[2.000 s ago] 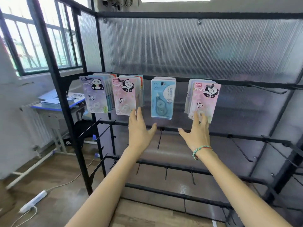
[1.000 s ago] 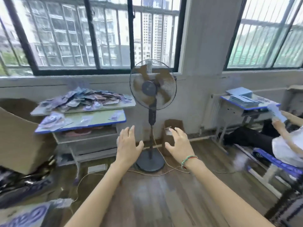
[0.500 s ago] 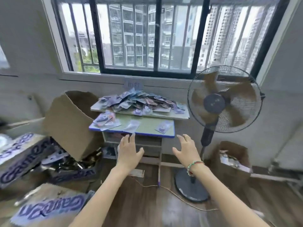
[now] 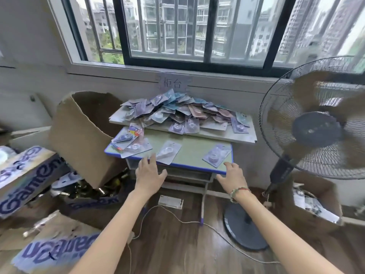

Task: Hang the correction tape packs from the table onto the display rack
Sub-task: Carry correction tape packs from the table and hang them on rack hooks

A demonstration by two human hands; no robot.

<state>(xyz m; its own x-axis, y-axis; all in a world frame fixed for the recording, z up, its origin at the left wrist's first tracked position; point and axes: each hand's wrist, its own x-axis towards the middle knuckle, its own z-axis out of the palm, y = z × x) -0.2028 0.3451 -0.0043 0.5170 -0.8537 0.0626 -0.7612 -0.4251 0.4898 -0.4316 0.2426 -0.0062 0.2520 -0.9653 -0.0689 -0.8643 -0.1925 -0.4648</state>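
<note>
A small desk (image 4: 197,153) with a green top and blue edge stands under the window. Several correction tape packs lie flat on it: one near the middle front (image 4: 168,152), one at the right front (image 4: 216,155), a few at the left (image 4: 128,143). A big heap of packs (image 4: 177,113) covers a white board behind. My left hand (image 4: 150,173) is open, fingers reaching the desk's front edge by the middle pack. My right hand (image 4: 233,177) is open just below the desk's right front corner. Both hold nothing. The display rack is out of view.
A running standing fan (image 4: 316,131) stands right of the desk, its base (image 4: 245,228) and cord (image 4: 177,220) on the wooden floor. Torn cardboard boxes (image 4: 85,135) crowd the left, and another box (image 4: 314,202) sits at the right.
I turned away from the rack with its hung packs and swung round to the desk by the window. Both empty hands have come forward to its front edge.
</note>
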